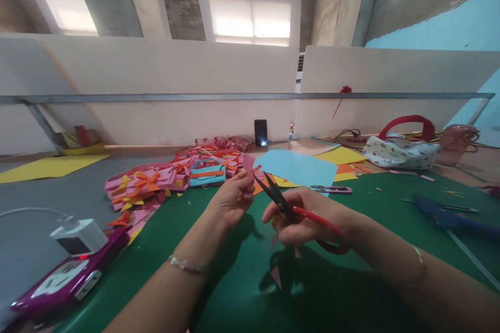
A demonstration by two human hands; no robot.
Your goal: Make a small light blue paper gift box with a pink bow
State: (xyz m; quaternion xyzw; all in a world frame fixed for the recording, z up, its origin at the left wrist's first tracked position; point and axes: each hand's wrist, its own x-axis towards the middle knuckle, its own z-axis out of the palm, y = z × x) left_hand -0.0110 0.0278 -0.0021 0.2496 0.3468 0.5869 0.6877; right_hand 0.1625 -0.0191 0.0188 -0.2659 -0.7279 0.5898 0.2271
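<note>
My left hand [233, 196] is closed in a pinch on a small pink paper piece [248, 162], held up over the green mat [351, 203]. My right hand [308, 216] grips red-handled scissors [291, 208] whose black blades point up-left and meet the pink paper's edge. Small pink paper scraps [276, 274] lie on the mat below the hands. Both wrists wear thin bracelets.
A heap of pink and orange paper bows and a blue paper bag [207, 173] lies behind the left hand. Blue [299, 166] and yellow sheets, a phone [260, 132], a fabric bag [400, 148], a glue gun [449, 216] and a magenta power strip [70, 276] surround the mat.
</note>
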